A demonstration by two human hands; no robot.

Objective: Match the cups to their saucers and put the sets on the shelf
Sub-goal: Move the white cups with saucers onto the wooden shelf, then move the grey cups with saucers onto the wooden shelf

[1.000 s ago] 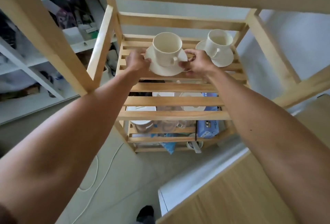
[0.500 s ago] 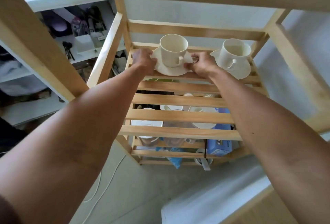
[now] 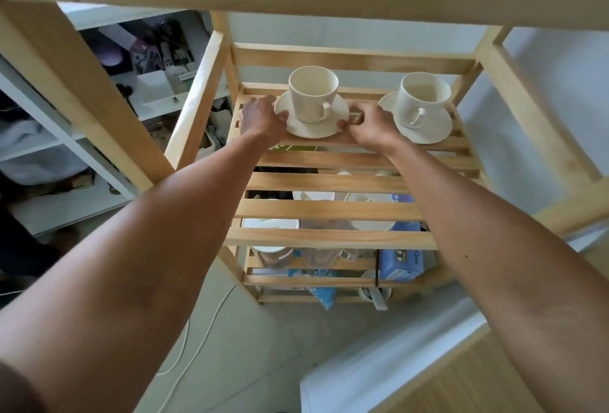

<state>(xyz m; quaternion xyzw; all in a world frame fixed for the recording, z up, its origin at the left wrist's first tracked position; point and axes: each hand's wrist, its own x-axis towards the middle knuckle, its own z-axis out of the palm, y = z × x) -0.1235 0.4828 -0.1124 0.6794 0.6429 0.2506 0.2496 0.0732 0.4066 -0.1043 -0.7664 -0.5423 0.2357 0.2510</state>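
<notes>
Taking the slatted wooden shelf as the landmark and reading across from its left post, the left hand comes first, fingers curled onto the left rim of a white saucer that sits toward the back of the shelf's slats. A white cup stands upright in the middle of that saucer, handle turned toward the front. The right hand pinches the saucer's opposite rim, so both hands are closed on the same saucer; gripping it at two sides probably keeps it level and stops the cup sliding as the set is seated. Whether the saucer already bears fully on the slats cannot be told. Just right of the right hand, near the shelf's right post, a second cup rests on its own saucer, apart from the first pair, likely so neither rim knocks the other.
</notes>
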